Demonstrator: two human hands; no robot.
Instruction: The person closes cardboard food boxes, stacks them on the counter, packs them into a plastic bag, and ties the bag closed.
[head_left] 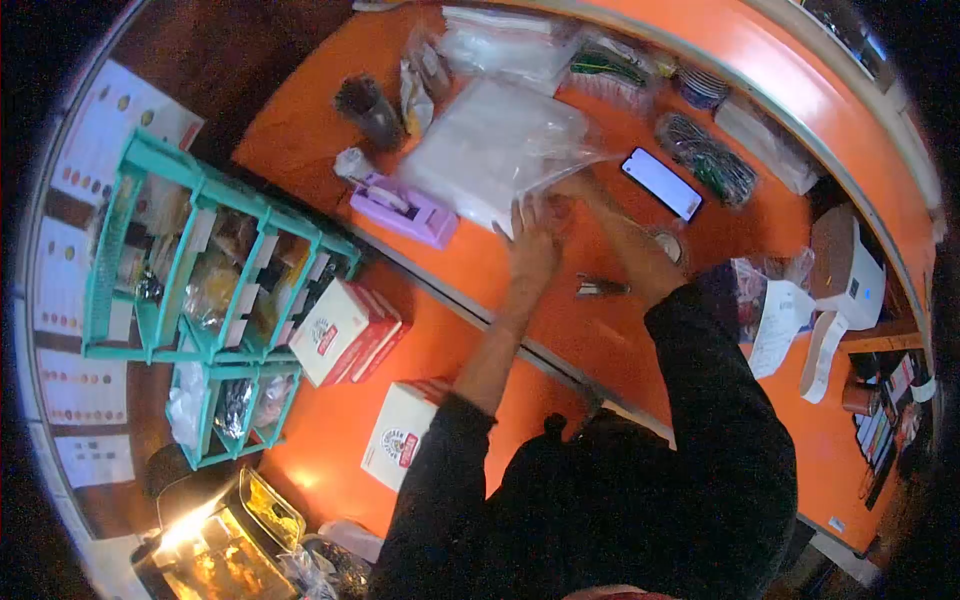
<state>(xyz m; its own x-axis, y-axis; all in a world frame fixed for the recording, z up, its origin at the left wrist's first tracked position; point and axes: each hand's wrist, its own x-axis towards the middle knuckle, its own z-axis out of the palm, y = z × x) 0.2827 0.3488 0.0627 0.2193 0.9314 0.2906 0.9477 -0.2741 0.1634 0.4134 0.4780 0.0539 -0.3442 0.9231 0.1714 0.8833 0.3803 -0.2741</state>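
Observation:
A stack of clear plastic bags (480,140) lies flat on the orange counter in front of me. My left hand (532,245) rests on the stack's near edge with its fingers spread. Just to the right, my right hand (583,188) is at the stack's right corner, where a loose edge of plastic sticks out. Its fingers are blurred and partly hidden, so its grip does not show. A purple tape dispenser (405,210) stands left of the bags. To the right lies a phone (662,184) with a lit screen. A stapler (602,287) sits below my right hand.
Teal racks (205,265) with bagged items stand at the left, near white-and-red burger boxes (345,330). A lit food warmer (220,550) is at the lower left. A receipt printer (845,265) with hanging paper stands right. Packets of cutlery (705,155) line the back.

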